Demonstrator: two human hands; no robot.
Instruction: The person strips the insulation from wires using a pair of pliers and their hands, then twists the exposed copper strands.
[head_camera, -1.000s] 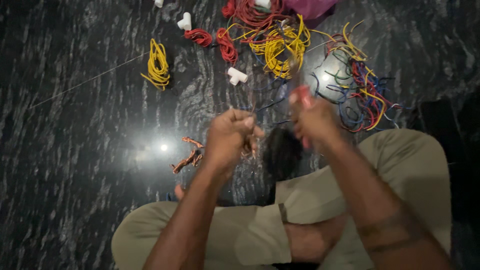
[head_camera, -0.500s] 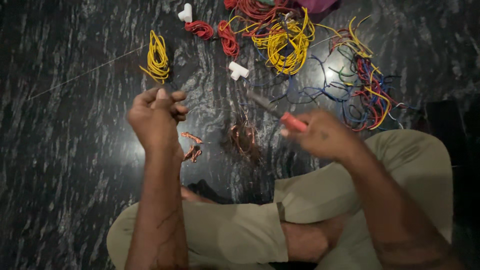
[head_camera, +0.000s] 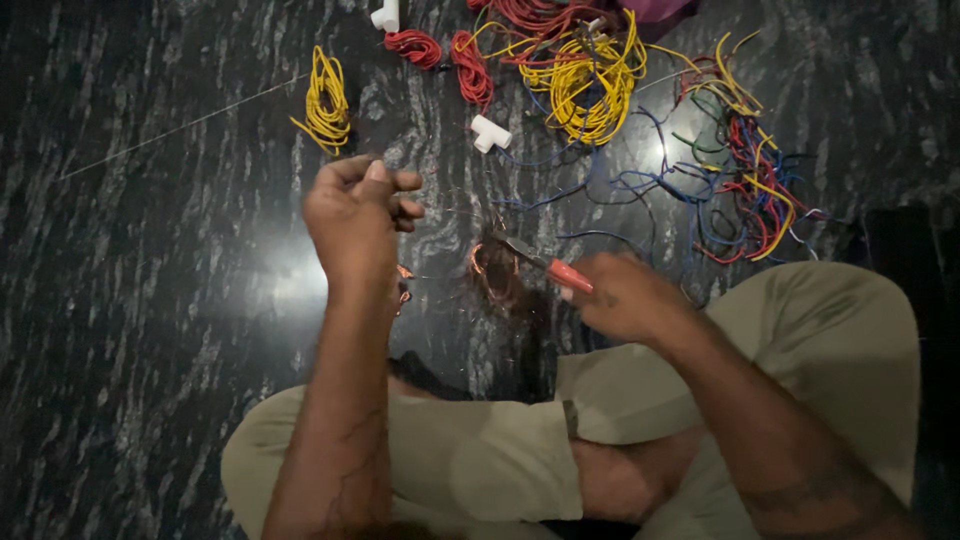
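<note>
Person sitting cross-legged on a dark marbled floor (head_camera: 150, 330), pic taken from the head cam looking down. Left hand (head_camera: 352, 218) is raised w/ fingers curled in and thumb pinched to them; can't tell what it's got, maybe a thin strand, too fine to see. Right hand (head_camera: 625, 297) is closed around red-handled pliers (head_camera: 545, 265), nose pointing up-left toward a small pile of bare copper wire (head_camera: 495, 272) lying on the floor between the two hands, just in front of the knees. Another bit of copper scrap (head_camera: 403, 285) sits right beside the left wrist. Further out: a yellow wire bundle (head_camera: 328, 100), red coils (head_camera: 470, 65), a big yellow tangle (head_camera: 590, 75), a white T-fitting (head_camera: 490, 132), and a mixed blue/red/yellow mess (head_camera: 740, 170) on the right.
</note>
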